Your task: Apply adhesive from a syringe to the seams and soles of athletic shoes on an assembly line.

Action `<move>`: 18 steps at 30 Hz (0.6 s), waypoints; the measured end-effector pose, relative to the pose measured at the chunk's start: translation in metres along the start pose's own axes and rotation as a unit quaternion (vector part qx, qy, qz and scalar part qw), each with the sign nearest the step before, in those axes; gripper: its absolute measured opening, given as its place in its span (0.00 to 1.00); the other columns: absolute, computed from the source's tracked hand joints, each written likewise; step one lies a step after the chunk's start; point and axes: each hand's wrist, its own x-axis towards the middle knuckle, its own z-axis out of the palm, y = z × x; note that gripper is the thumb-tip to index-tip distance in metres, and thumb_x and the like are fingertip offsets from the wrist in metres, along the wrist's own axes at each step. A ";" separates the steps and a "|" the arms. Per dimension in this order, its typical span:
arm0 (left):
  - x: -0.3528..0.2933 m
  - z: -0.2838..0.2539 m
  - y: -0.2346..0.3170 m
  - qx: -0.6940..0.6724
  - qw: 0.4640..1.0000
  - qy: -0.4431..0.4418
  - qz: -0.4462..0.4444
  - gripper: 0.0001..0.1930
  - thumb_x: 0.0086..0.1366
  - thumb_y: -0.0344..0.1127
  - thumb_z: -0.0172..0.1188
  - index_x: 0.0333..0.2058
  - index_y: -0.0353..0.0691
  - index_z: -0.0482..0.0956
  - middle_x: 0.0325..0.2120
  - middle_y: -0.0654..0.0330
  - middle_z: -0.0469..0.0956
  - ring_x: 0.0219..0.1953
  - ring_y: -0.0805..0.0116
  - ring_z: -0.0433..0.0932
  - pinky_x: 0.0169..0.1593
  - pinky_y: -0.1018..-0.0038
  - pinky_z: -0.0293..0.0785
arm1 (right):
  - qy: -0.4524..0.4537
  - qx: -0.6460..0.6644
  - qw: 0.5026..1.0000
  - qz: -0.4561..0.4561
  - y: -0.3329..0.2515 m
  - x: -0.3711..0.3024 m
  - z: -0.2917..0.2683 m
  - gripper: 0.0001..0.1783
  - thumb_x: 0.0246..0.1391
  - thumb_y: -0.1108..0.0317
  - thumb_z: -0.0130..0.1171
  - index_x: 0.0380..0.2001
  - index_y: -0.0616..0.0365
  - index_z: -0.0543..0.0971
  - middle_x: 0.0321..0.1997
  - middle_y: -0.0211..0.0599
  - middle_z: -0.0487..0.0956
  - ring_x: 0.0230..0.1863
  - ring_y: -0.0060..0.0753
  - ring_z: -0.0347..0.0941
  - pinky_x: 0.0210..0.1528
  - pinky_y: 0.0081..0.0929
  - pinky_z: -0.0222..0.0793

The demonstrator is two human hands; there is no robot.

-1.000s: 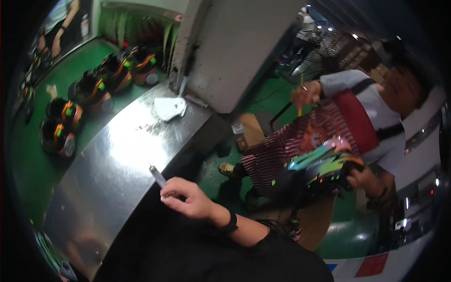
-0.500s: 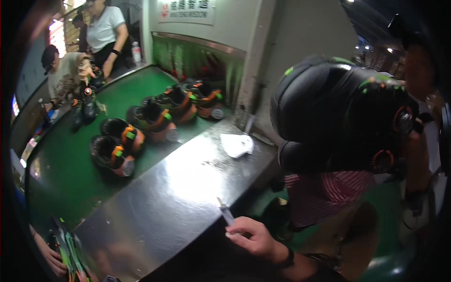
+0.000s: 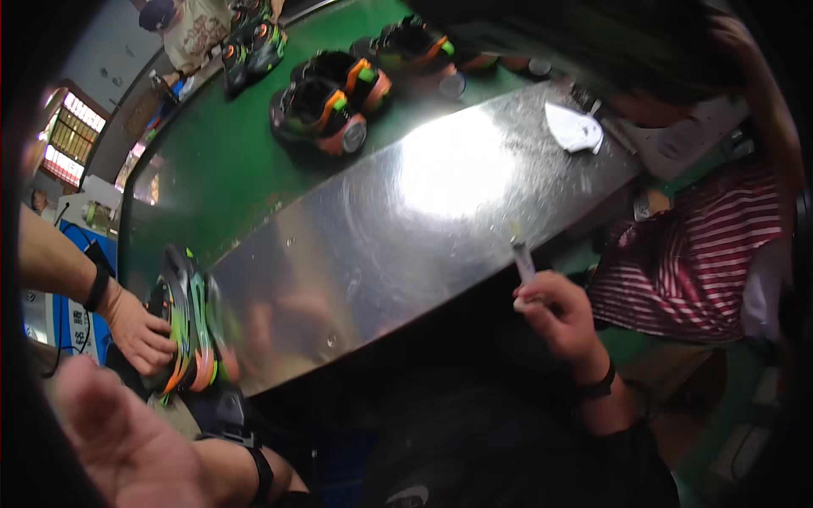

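Observation:
In my right hand (image 3: 559,315) is a slim, clear syringe-like tube (image 3: 524,261) with a yellowish tip. Thumb and fingers pinch its lower end, and the tip points up over the front edge of the metal plate (image 3: 381,229). My left hand (image 3: 127,444) is large and blurred at the lower left, with one finger stretched up and nothing visible in it. Just beyond it, a co-worker's hand (image 3: 140,334) with a black wristband touches dark shoes (image 3: 196,330) with green and orange trim, standing at the plate's left end.
Dark shoes (image 3: 318,118) with orange and green collars stand in a row on the green belt (image 3: 229,169). A white piece (image 3: 573,129) lies at the plate's far right. A dark, blurred mass covers the upper right, above striped cloth (image 3: 694,254). Another person (image 3: 195,38) is at the far left.
The view has swung left and down. My left hand has come into sight near the shoes at the lower left. My right hand still holds the tube.

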 end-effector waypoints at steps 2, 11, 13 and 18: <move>-0.012 0.012 -0.009 0.087 0.991 -0.101 -0.002 0.33 0.67 0.43 0.50 0.61 0.20 0.58 0.60 0.29 0.60 0.55 0.40 0.72 0.61 0.58 0.66 | -0.002 0.024 1.000 0.007 -0.001 -0.005 0.000 0.09 0.56 0.73 0.63 0.40 0.63 0.79 0.36 0.38 0.79 0.36 0.26 0.76 0.39 0.22 0.72; -0.017 0.079 -0.057 0.082 0.964 -0.238 -0.079 0.23 0.48 0.24 0.67 0.45 0.32 0.75 0.51 0.44 0.70 0.50 0.52 0.76 0.56 0.62 0.72 | -0.019 0.011 1.000 -0.009 -0.016 -0.004 -0.005 0.07 0.59 0.71 0.61 0.39 0.62 0.82 0.33 0.37 0.81 0.35 0.31 0.78 0.40 0.24 0.72; -0.011 0.097 -0.067 0.103 0.953 -0.281 -0.051 0.24 0.46 0.23 0.68 0.45 0.34 0.75 0.51 0.45 0.71 0.52 0.51 0.75 0.57 0.61 0.70 | -0.027 0.025 0.999 -0.005 -0.018 -0.003 -0.005 0.07 0.59 0.71 0.61 0.38 0.61 0.82 0.34 0.37 0.81 0.35 0.30 0.78 0.40 0.23 0.72; 0.001 0.163 -0.099 0.121 0.921 -0.370 0.027 0.30 0.45 0.26 0.69 0.50 0.36 0.72 0.53 0.47 0.70 0.56 0.46 0.70 0.59 0.61 0.68 | -0.094 0.094 0.988 0.076 -0.030 -0.008 -0.011 0.08 0.60 0.70 0.61 0.38 0.63 0.82 0.33 0.34 0.82 0.33 0.22 0.77 0.37 0.19 0.72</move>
